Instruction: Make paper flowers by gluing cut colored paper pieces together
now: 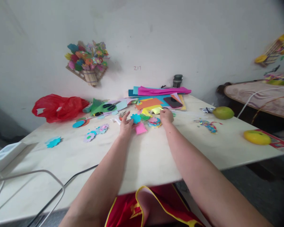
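Note:
My left hand (126,125) is over the middle of the white table with fingers apart. Its thumb side meets the edge of a blue paper flower (135,118); I see no clear grip on it. Just right of this hand lies a pink paper square (140,128). My right hand (167,117) is closed, fingers curled beside a pale yellow paper piece (156,110); what they hold, if anything, is hidden. Between the hands sit a stack of coloured paper flowers (154,122) and a green paper piece (144,117).
Scissors (111,105) lie on coloured paper at the back left, near a red plastic bag (59,107). A phone (173,102) rests on stacked sheets. Paper scraps (209,126) and a mango (223,113) are right. Cables (44,171) cross the left front.

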Action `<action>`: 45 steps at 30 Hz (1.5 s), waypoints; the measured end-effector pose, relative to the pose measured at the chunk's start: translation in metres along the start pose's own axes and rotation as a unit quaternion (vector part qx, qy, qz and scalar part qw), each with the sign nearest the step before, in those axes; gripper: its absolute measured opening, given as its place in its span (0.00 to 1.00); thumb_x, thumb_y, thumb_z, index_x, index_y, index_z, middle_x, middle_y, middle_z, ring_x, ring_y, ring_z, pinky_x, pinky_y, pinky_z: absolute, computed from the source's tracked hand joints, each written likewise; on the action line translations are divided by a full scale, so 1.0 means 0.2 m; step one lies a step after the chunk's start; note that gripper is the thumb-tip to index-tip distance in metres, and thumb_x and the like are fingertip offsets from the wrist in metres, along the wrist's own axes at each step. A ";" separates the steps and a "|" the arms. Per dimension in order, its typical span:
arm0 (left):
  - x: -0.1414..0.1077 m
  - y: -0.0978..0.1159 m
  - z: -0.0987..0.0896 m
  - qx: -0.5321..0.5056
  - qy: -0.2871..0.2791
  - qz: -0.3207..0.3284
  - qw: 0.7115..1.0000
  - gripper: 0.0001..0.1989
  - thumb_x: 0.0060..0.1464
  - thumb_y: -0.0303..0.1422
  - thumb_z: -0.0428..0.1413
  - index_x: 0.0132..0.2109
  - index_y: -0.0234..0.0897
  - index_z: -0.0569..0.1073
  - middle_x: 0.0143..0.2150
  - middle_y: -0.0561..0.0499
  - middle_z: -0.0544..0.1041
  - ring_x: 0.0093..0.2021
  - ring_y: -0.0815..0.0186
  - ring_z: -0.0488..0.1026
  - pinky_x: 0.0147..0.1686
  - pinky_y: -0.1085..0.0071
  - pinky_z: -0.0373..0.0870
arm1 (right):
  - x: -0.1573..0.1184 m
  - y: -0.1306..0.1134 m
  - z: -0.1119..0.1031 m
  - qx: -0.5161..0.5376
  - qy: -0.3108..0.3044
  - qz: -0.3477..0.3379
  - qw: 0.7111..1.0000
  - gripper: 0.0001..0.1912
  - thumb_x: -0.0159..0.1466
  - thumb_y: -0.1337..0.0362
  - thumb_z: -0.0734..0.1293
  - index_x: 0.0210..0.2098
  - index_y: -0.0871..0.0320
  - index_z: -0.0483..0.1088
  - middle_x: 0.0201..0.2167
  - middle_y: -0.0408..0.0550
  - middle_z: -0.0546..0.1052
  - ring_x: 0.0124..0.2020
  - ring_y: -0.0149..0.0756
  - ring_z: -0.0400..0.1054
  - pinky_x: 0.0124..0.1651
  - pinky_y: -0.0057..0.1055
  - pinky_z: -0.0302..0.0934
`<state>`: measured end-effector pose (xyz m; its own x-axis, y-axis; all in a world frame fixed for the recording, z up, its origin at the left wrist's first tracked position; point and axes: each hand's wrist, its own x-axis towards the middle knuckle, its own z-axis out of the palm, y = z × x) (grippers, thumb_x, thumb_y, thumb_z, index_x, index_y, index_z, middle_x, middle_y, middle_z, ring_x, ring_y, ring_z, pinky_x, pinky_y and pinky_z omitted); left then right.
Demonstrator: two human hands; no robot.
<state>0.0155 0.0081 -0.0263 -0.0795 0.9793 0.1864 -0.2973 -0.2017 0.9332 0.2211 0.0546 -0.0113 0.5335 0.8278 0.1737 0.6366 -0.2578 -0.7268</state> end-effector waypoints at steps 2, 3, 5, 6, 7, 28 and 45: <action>0.00 0.00 0.00 0.008 -0.002 -0.002 1.000 0.31 0.49 0.28 0.57 0.61 0.34 0.62 0.25 0.55 0.72 0.31 0.63 0.78 0.41 0.61 0.75 | 0.00 0.01 0.00 0.012 0.005 0.008 1.000 0.16 0.64 0.62 0.58 0.43 0.56 0.76 0.43 0.53 0.78 0.43 0.42 0.71 0.39 0.32 0.62; 0.01 -0.01 0.01 0.012 0.001 -0.005 1.000 0.27 0.49 0.28 0.57 0.57 0.33 0.66 0.26 0.53 0.74 0.31 0.64 0.78 0.42 0.61 0.75 | 0.00 0.01 0.00 0.012 0.000 0.003 1.000 0.16 0.63 0.63 0.59 0.43 0.55 0.76 0.43 0.52 0.78 0.43 0.42 0.71 0.40 0.31 0.62; 0.02 -0.01 0.01 0.019 0.011 -0.012 1.000 0.17 0.48 0.27 0.56 0.48 0.32 0.73 0.30 0.50 0.76 0.32 0.64 0.78 0.43 0.62 0.74 | -0.01 -0.01 0.01 -0.006 -0.028 -0.021 0.999 0.16 0.61 0.65 0.60 0.44 0.53 0.76 0.44 0.50 0.78 0.44 0.41 0.71 0.40 0.30 0.62; 0.02 -0.01 0.01 0.020 0.016 -0.013 1.000 0.13 0.48 0.26 0.55 0.43 0.31 0.74 0.31 0.48 0.77 0.33 0.64 0.78 0.45 0.62 0.74 | -0.02 -0.01 0.02 -0.023 -0.047 -0.038 0.998 0.16 0.60 0.65 0.61 0.44 0.53 0.76 0.44 0.49 0.78 0.45 0.41 0.71 0.41 0.30 0.61; 0.02 -0.02 0.01 0.021 0.022 -0.012 0.999 0.11 0.47 0.25 0.55 0.40 0.31 0.75 0.33 0.48 0.78 0.33 0.65 0.77 0.46 0.61 0.73 | -0.02 -0.02 0.02 -0.044 -0.065 -0.056 0.995 0.16 0.59 0.65 0.62 0.45 0.52 0.76 0.45 0.48 0.78 0.45 0.41 0.71 0.41 0.30 0.61; 0.03 -0.03 0.00 0.032 0.033 -0.012 0.999 0.12 0.42 0.29 0.60 0.38 0.32 0.77 0.31 0.48 0.79 0.35 0.64 0.76 0.48 0.63 0.70 | -0.06 -0.10 0.04 -0.099 -0.085 -0.132 0.983 0.13 0.62 0.58 0.62 0.34 0.54 0.78 0.36 0.47 0.80 0.39 0.35 0.72 0.38 0.27 0.57; 0.06 -0.07 -0.01 0.076 0.036 0.004 0.996 0.14 0.42 0.33 0.61 0.38 0.31 0.77 0.31 0.47 0.79 0.33 0.65 0.75 0.42 0.67 0.70 | -0.01 -0.05 0.07 -0.004 -0.079 -0.105 0.991 0.12 0.56 0.69 0.64 0.37 0.58 0.79 0.36 0.46 0.80 0.37 0.32 0.73 0.38 0.23 0.61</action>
<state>0.0163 0.0220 -0.0389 -0.1509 0.9728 0.1759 -0.1489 -0.1982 0.9688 0.2058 0.0628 -0.0141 0.2956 0.9310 0.2139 0.7289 -0.0751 -0.6805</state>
